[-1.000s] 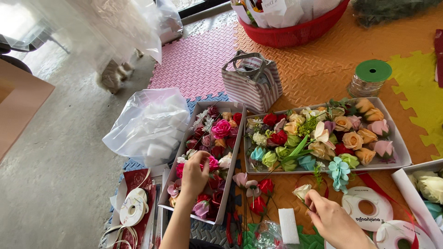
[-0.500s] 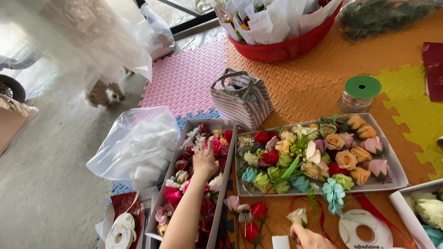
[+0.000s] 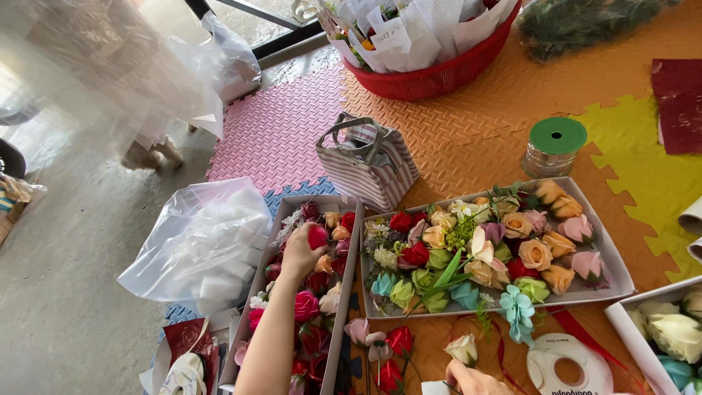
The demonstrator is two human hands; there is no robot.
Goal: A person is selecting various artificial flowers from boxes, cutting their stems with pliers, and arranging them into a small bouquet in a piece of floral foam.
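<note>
My left hand (image 3: 298, 254) reaches into a long narrow box (image 3: 345, 292) of red, pink and cream artificial roses and grips a deep pink rose head (image 3: 318, 235) near the box's far end. My right hand (image 3: 474, 380) shows only partly at the bottom edge, fingers pinched at the stem of a cream rose (image 3: 462, 350) that lies just in front of a wider white tray (image 3: 610, 263). That tray holds several roses in peach, red, green, teal and pink.
A striped fabric bag (image 3: 365, 164) stands behind the boxes. A green-topped ribbon spool (image 3: 554, 146) and a red basket (image 3: 431, 73) of wrapped items sit farther back. A clear plastic bag (image 3: 201, 241) lies left; a white tape roll (image 3: 570, 366) and another flower box (image 3: 673, 329) lie right.
My left hand has moved up the narrow box toward its far end and now holds a deep pink rose. The view has tilted downward, so my right hand has slipped mostly below the frame.
</note>
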